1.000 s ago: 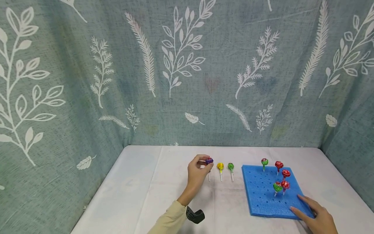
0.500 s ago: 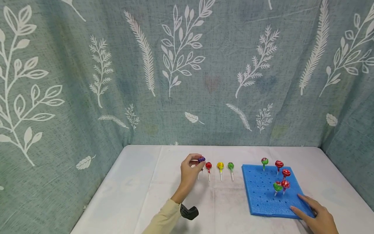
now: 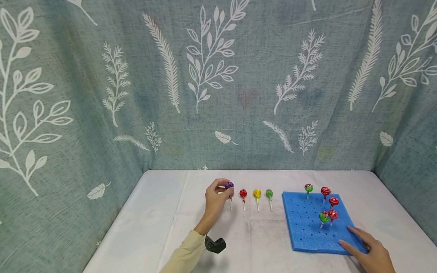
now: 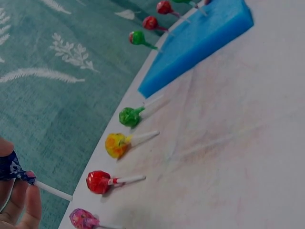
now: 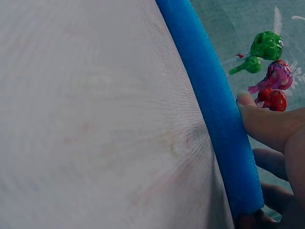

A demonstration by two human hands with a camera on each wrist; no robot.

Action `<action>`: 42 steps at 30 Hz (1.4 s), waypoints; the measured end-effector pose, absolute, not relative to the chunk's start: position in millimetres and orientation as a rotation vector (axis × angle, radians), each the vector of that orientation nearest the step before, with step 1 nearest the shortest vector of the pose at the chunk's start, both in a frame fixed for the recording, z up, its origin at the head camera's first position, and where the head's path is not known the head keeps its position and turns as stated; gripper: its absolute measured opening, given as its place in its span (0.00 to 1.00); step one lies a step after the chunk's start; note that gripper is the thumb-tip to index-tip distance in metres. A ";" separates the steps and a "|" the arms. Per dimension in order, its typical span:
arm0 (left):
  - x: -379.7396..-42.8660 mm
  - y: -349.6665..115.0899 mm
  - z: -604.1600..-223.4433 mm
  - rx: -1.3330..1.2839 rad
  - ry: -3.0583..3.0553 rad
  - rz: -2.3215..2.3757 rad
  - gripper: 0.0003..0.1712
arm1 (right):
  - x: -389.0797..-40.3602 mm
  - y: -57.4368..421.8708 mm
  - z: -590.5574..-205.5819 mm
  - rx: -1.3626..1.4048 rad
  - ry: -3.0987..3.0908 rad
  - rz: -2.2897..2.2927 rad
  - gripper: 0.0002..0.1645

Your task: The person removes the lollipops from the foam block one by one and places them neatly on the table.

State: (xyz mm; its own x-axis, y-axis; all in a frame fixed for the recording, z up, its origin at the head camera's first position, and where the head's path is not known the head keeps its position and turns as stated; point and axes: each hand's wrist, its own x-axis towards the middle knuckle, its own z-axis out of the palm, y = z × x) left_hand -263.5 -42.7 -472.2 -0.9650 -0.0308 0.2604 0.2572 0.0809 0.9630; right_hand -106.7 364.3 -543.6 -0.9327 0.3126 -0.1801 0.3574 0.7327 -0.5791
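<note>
- The purple lollipop (image 3: 229, 185) shifts left, pinched by the left hand (image 3: 214, 199) near the pink lollipop (image 4: 83, 218).
- This uncovers the red lollipop (image 3: 243, 193).
- The right hand (image 3: 373, 253), fingers wide, touches the blue board (image 3: 302, 227).

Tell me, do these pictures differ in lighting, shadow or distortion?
Head view: bright, with a soft shadow beside the left hand on the white table; left wrist view: dimmer, slightly soft, the held lollipop cut off at the edge; right wrist view: also dim, the blue board looking bowed, perhaps from the lens.
</note>
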 end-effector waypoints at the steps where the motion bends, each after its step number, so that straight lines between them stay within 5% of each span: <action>1: -265.3 -43.4 -474.4 -0.216 -2.144 -1.973 0.14 | -106.7 364.2 -543.7 0.554 2.862 -0.975 0.62; 42: -303.9 -68.4 -513.0 0.026 -2.492 -1.652 0.14 | -106.4 364.1 -545.0 0.538 2.876 -0.982 0.62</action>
State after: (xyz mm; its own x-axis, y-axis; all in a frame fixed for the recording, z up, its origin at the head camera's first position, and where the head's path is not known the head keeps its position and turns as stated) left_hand -303.9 -68.4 -513.0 -0.9884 -0.0980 0.1163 0.0689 0.3929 0.9170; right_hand -106.4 364.1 -545.0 -0.9377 0.3074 -0.1620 0.3423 0.7369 -0.5829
